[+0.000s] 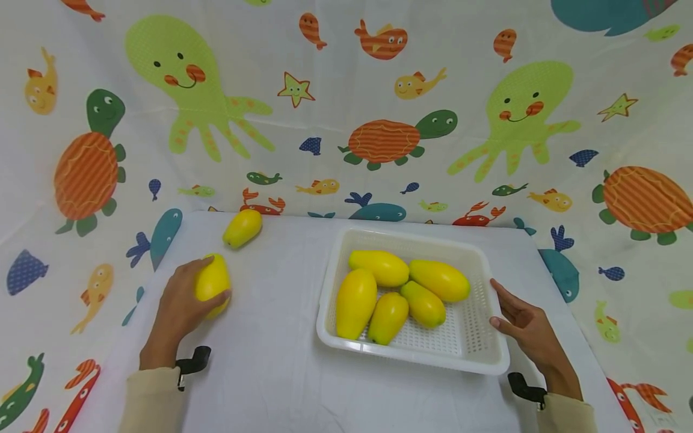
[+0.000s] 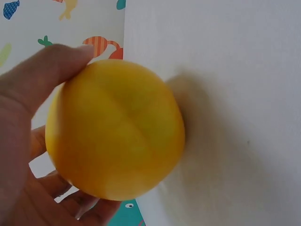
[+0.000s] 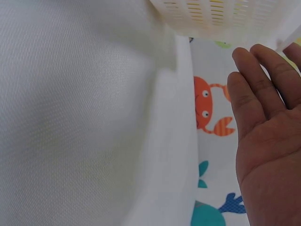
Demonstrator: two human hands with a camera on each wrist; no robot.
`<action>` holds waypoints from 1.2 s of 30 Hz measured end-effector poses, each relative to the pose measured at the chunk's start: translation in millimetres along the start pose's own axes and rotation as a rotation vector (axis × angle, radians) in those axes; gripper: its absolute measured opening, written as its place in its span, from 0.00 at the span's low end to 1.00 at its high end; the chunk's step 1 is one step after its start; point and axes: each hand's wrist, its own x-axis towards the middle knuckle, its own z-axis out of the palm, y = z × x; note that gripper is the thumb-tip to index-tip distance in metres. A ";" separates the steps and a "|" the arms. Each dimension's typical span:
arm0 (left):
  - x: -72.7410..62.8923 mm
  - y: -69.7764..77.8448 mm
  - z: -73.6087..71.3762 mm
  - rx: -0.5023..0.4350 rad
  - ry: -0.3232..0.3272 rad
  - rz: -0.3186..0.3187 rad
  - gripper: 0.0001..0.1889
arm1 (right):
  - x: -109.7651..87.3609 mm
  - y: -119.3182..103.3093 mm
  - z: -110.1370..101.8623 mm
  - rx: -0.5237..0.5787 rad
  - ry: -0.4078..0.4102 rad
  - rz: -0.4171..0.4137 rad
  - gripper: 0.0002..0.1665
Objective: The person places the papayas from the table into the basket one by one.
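Observation:
My left hand (image 1: 184,297) grips a yellow papaya (image 1: 212,284) at the left side of the table, thumb on its near side and fingers round its far side. In the left wrist view the papaya (image 2: 115,132) is seen end-on, its shadow on the white cloth. My right hand (image 1: 527,328) is at the right rim of a white plastic basket (image 1: 433,356), thumb and index fingertips at the edge. The right wrist view shows its other fingers (image 3: 256,82) fairly straight below the basket wall (image 3: 216,19). Several yellow papayas (image 1: 356,304) with greenish tips lie in the basket.
Another papaya (image 1: 242,228) lies near the table's back left edge. The table (image 1: 271,361) has a white cover. Behind and beside it hangs a white sheet (image 1: 325,120) printed with sea animals. A black wrist camera mount (image 1: 194,359) sits by the left sleeve.

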 end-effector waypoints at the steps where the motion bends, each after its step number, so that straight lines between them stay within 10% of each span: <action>1: -0.3 0.8 0.6 -0.004 -0.009 0.005 0.49 | 0.1 -0.2 0.0 -0.001 0.000 0.001 0.47; 18: -11.3 14.7 15.2 -0.035 -0.038 0.046 0.49 | -0.3 0.3 0.4 -0.007 0.000 0.010 0.47; 36: -23.4 68.3 18.6 -0.092 0.003 0.201 0.45 | -0.4 1.8 0.3 -0.009 0.006 0.002 0.47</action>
